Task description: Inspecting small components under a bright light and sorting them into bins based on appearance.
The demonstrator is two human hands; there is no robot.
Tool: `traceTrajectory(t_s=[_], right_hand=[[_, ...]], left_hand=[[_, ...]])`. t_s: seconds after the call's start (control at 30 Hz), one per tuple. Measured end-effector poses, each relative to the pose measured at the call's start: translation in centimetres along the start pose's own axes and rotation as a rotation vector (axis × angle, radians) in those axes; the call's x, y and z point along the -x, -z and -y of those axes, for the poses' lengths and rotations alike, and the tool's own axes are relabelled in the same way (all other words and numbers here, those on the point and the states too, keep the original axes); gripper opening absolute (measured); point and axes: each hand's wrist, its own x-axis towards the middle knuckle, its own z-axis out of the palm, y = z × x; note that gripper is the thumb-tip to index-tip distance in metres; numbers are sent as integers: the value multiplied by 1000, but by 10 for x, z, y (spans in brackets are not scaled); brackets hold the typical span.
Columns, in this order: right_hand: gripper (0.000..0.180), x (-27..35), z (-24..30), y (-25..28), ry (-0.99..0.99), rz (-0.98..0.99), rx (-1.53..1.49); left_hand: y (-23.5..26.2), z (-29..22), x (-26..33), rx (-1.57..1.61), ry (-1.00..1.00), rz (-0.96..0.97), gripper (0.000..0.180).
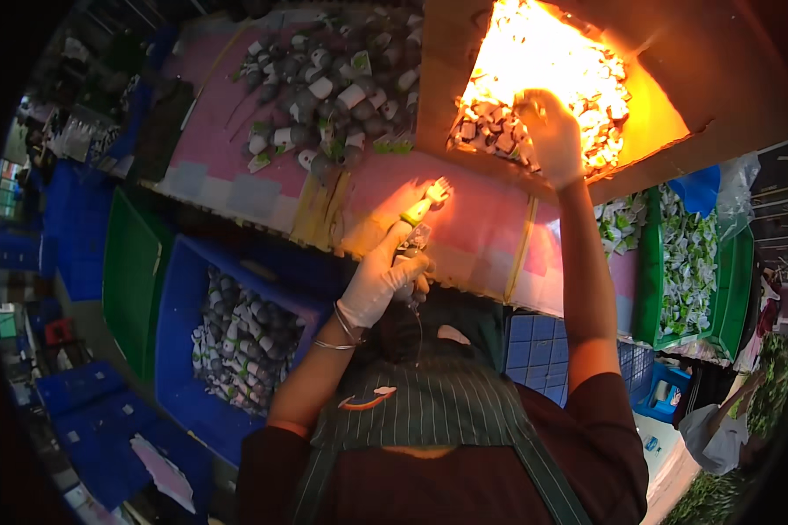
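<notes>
Left grip (381,282) on slim piece (418,209), axis seemingly forward-right.

R hand (552,140) in box (663,105); sm. parts (497,140)

A crowded workroom seen from above: long worktable, stacked plastic containers and a single strong warm light.
The worktable (490,254) crosses the middle of the view under a pink covering, banded with yellowish tape (521,249); its straight edges bow toward the dark rim. Intense yellow-white glare falls at upper right, washing out detail, while the left side lies dim and bluish. At left, a green crate wall (136,280) leans beside a large blue bin (171,350); beyond are further blue containers (83,389) and a small red object (59,332). At right stand a green tub (650,284) and, lower, a blue stool (665,389). Pale floor (674,490) shows at lower right.
</notes>
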Motion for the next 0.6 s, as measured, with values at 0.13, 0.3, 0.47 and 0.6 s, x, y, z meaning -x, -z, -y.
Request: traceTrajectory(t_s=[0.13, 0.3, 0.47, 0.6], right_hand=[[20, 88, 4, -8, 55, 389, -459], [30, 141, 5, -39, -380, 553, -695], [32, 145, 2, -49, -331, 421, -542], [37, 150, 4, -58, -352, 259, -693]], left_hand=[[-8, -1, -2, -31, 32, -29, 58], [-14, 11, -9, -260, 103, -105, 34], [-17, 12, -11, -407, 131, -88, 33], [-21, 4, -12, -311, 177, -35, 30]])
